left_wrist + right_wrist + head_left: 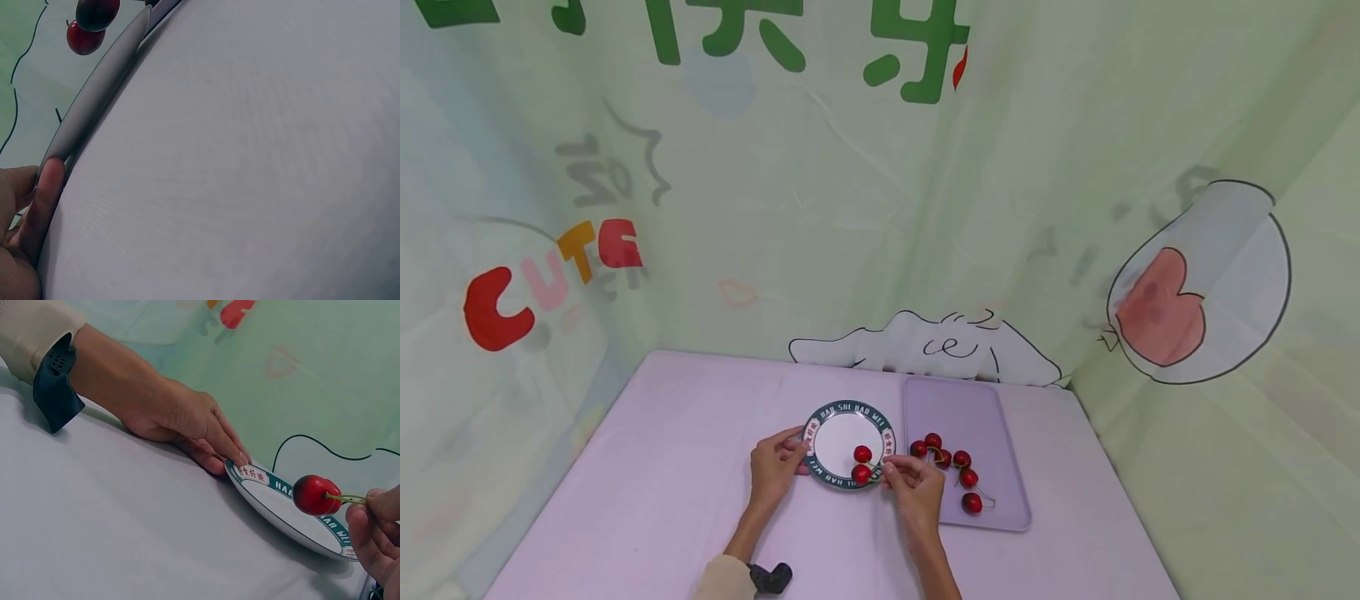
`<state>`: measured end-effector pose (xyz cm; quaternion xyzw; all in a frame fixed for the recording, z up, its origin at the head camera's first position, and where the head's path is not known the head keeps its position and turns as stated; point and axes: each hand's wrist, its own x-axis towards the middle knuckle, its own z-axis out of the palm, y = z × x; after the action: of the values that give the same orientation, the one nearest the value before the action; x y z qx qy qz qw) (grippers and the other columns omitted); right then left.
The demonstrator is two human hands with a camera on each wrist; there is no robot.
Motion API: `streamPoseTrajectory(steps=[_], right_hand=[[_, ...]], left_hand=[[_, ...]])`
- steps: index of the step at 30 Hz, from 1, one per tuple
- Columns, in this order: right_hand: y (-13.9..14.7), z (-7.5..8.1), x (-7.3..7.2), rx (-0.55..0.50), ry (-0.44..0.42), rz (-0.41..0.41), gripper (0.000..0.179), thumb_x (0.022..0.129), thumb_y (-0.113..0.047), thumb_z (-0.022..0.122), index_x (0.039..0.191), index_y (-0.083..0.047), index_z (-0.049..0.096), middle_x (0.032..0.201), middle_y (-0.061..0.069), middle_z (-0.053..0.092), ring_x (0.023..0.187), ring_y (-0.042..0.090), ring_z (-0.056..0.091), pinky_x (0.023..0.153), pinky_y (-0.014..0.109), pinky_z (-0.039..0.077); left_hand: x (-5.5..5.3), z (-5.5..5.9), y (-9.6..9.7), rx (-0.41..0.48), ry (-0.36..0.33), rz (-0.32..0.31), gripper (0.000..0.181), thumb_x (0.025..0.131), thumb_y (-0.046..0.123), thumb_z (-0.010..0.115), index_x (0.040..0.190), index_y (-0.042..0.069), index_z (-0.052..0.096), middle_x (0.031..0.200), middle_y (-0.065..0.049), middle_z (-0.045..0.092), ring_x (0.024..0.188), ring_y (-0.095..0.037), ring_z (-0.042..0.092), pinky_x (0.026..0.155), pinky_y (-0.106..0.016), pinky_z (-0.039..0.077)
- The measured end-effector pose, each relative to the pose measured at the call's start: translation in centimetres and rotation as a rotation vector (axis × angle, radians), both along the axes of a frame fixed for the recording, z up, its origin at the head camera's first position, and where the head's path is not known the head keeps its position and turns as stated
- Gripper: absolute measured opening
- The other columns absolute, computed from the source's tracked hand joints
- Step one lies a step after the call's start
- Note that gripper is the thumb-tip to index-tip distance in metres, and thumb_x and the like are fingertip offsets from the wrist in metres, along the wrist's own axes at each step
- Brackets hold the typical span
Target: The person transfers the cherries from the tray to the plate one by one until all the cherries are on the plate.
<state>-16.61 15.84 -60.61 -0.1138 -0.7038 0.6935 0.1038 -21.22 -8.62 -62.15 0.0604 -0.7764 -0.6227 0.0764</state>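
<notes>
A round white plate with a dark green lettered rim lies on the table. My left hand grips its left edge, thumb on top of the rim and fingers beneath, as the right wrist view also shows. With thumb and fingertips my right hand pinches the green stems of a pair of red cherries. In the right wrist view the cherries hang over the plate's right part. The left wrist view shows the plate's underside and the left fingers at its edge.
Right of the plate lies a light purple tray holding several more red cherries with stems. A pale cloth covers the table. Printed curtains stand around its back and sides.
</notes>
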Motion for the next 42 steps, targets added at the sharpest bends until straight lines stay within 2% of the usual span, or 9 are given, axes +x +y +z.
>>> streamPoseTrajectory(steps=[6, 11, 20, 36, 42], right_hand=[[-0.8, 1.2, 0.4, 0.023, -0.034, -0.009, 0.015, 0.1, -0.003, 0.077, 0.114, -0.001, 0.082, 0.099, 0.011, 0.078, 0.079, 0.019, 0.077, 0.074, 0.022, 0.066], [-1.1, 1.7, 0.6, 0.01, -0.034, -0.01, 0.015, 0.099, 0.001, 0.077, 0.113, 0.003, 0.081, 0.097, 0.012, 0.078, 0.077, 0.018, 0.077, 0.072, 0.025, 0.067], [-1.5, 0.9, 0.1, 0.005, -0.04, 0.014, 0.013, 0.099, -0.005, 0.079, 0.112, -0.002, 0.083, 0.098, 0.012, 0.078, 0.079, 0.019, 0.078, 0.073, 0.023, 0.067], [-2.7, 2.3, 0.5, -0.002, -0.064, 0.017, 0.019, 0.1, -0.004, 0.078, 0.117, 0.005, 0.08, 0.097, 0.013, 0.079, 0.076, 0.016, 0.076, 0.072, 0.019, 0.065], [-2.9, 2.0, 0.2, -0.033, -0.067, 0.026, 0.019, 0.099, -0.004, 0.08, 0.116, 0.005, 0.08, 0.098, 0.013, 0.081, 0.076, 0.015, 0.076, 0.071, 0.02, 0.065]], left_hand=[[0.0, 0.1, -0.2, 0.013, 0.007, 0.0, 0.036, 0.102, 0.005, 0.076, 0.137, 0.002, 0.074, 0.092, -0.014, 0.074, 0.057, -0.015, 0.072, 0.058, -0.014, 0.058], [-0.1, 0.0, -0.1, 0.009, -0.001, 0.006, 0.036, 0.101, 0.005, 0.076, 0.137, 0.002, 0.075, 0.091, -0.012, 0.074, 0.057, -0.015, 0.072, 0.057, -0.015, 0.059], [0.1, -0.3, 0.0, -0.005, -0.008, 0.009, 0.036, 0.102, 0.006, 0.076, 0.138, 0.005, 0.075, 0.091, -0.012, 0.073, 0.058, -0.016, 0.073, 0.058, -0.015, 0.058], [0.0, -0.3, 0.1, -0.014, -0.014, 0.014, 0.035, 0.102, 0.006, 0.076, 0.138, 0.004, 0.075, 0.091, -0.012, 0.075, 0.057, -0.015, 0.072, 0.059, -0.015, 0.059], [0.1, -0.1, 0.2, -0.016, -0.01, 0.022, 0.036, 0.102, 0.006, 0.075, 0.138, 0.004, 0.075, 0.091, -0.013, 0.075, 0.057, -0.015, 0.073, 0.06, -0.014, 0.059]])
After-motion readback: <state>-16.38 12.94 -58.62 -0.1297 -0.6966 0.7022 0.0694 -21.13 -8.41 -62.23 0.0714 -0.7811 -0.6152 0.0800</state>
